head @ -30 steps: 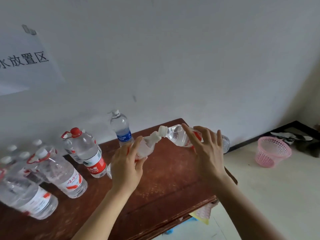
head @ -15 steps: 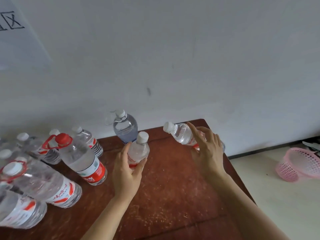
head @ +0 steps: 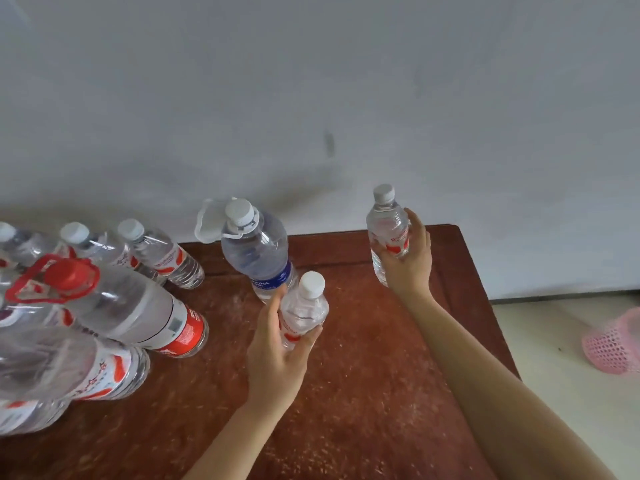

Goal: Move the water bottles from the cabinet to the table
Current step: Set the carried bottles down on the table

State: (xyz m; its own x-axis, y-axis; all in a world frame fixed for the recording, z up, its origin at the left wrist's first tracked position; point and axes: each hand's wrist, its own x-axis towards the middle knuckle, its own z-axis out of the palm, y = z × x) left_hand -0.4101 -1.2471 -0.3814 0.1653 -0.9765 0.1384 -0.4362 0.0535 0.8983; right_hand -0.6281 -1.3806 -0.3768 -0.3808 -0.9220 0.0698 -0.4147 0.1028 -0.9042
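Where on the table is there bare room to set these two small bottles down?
Bare wood on the table lies between the left hand and the right hand, running to the near edge, and at the far right corner beyond the right hand's small bottle. The left side is crowded with bottles around the red-capped bottle.

L grip (head: 277, 355) wraps near bottle (head: 304, 310); R grip (head: 410, 263) wraps far bottle (head: 386, 223); forearms out.

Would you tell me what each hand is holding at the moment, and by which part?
The left hand grips the nearer small bottle around its labelled middle; the right hand grips the farther small bottle likewise, around its label.
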